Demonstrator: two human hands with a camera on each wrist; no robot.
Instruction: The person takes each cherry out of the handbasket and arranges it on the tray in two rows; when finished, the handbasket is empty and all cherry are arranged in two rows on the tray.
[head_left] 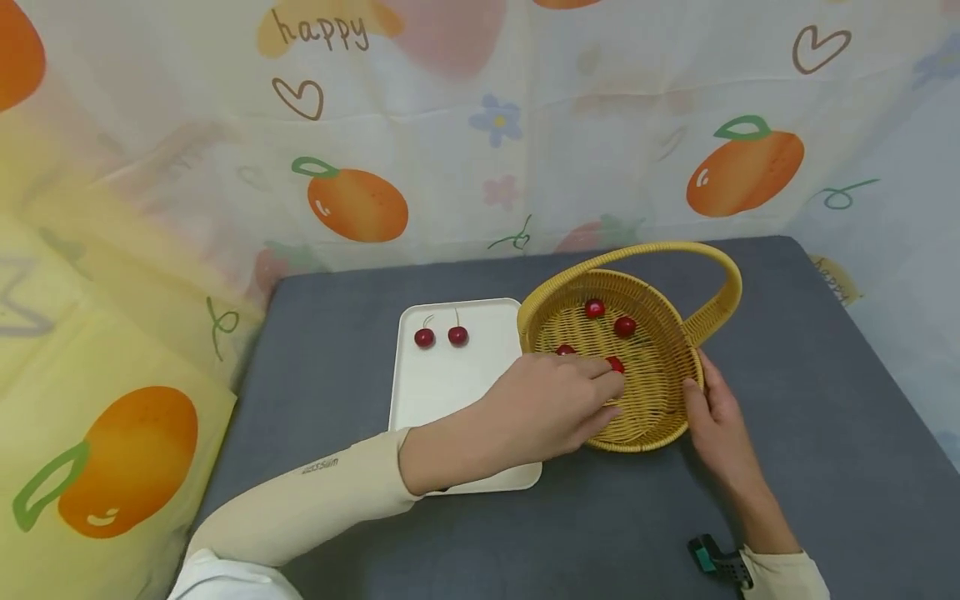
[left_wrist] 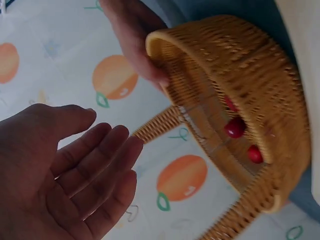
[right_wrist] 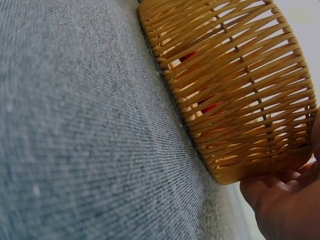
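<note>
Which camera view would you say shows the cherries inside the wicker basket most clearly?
The head view: it looks down into the basket and shows four cherries, one by the left hand. The left wrist view shows three past the wall; the right wrist view only red glimpses through the weave.

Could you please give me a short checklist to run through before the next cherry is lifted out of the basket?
1. Basket steadied: right hand holds its rim, ok.
2. Left hand inside the basket, at a cherry: ok.
3. Cherry actually pinched: cannot tell; fingers look relaxed in the left wrist view.
4. Tray has free space beside its two cherries: ok.
5. Handle clear of the reaching hand: ok.
</note>
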